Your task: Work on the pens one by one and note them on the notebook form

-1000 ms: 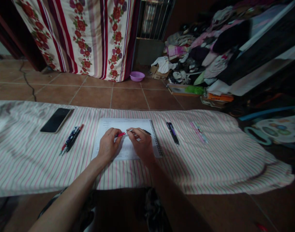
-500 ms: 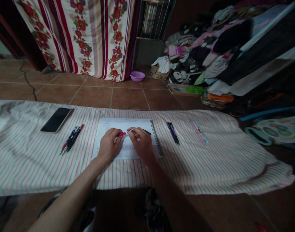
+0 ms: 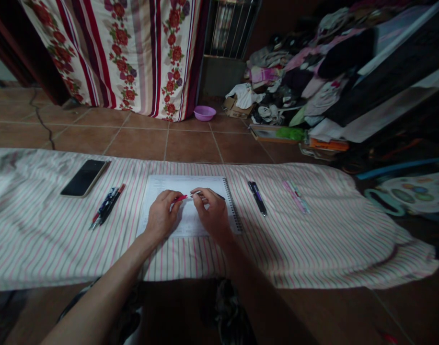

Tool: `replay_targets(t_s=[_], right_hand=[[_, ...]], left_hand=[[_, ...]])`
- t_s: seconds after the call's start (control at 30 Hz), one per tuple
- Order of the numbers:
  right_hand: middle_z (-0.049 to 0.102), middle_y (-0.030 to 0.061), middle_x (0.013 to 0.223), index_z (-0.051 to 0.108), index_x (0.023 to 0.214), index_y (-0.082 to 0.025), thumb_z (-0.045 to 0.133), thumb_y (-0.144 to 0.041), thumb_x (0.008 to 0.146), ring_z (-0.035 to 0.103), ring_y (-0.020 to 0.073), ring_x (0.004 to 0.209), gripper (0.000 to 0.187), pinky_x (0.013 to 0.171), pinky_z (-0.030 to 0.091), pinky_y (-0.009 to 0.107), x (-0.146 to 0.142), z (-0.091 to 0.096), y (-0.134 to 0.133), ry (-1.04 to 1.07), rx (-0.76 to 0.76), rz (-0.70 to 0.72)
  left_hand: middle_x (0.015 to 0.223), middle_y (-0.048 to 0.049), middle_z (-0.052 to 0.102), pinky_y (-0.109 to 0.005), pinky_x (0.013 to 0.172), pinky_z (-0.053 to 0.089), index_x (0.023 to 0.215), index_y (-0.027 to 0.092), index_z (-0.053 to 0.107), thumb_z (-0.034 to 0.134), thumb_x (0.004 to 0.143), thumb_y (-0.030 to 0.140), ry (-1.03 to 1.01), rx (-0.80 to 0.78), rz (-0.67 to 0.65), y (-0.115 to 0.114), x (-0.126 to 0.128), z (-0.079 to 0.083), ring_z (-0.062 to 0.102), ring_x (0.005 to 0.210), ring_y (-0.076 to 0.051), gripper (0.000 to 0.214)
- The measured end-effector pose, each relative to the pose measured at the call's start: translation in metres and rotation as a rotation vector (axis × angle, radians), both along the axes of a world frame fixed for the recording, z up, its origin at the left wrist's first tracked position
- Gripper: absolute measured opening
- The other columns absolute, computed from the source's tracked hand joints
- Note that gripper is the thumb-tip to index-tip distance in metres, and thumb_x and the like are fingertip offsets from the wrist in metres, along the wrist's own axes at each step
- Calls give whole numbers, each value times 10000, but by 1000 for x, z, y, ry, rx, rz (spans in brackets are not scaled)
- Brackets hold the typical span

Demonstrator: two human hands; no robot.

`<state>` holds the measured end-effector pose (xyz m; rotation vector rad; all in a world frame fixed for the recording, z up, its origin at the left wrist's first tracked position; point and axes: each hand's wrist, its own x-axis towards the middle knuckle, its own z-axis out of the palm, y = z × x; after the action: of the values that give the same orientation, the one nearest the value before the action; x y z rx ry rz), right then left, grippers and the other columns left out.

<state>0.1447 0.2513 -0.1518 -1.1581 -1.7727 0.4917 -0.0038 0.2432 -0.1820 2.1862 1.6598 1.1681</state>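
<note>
My left hand [image 3: 162, 214] rests over the left half of a spiral notebook [image 3: 205, 180], its fingers pinching a short red pen piece [image 3: 180, 198], possibly a cap. Facing it, my right hand [image 3: 213, 214] grips a dark pen [image 3: 218, 195] with a pale, silvery tip. That tip points left toward the red piece, and a small gap seems to lie between them. Printed or written lines show on the page, too blurred to read. Fingers hide part of both items.
A phone [image 3: 85, 178] and a bunch of several pens [image 3: 106, 207] lie left on the striped cloth [image 3: 190, 258]. To the right are dark pens [image 3: 257, 198] and pastel pens [image 3: 296, 196]. Beyond the cloth, a purple basin [image 3: 204, 113] stands on the tiles.
My right hand has shifted slightly right with the dark pen, widening the gap to the red piece. My left hand looks almost still.
</note>
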Motion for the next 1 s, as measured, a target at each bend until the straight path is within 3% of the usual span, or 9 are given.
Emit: replay_targets(t_s=[1.0], right_hand=[[682, 31, 797, 629, 841, -194, 479, -239, 824, 636, 129, 679, 158, 592, 510, 212, -4, -5, 0, 81, -87, 2]], left_hand=[[861, -53, 635, -315, 744, 472, 905, 194, 600, 484, 828, 175, -4, 5, 8, 0, 1, 0, 570, 828, -186, 140]])
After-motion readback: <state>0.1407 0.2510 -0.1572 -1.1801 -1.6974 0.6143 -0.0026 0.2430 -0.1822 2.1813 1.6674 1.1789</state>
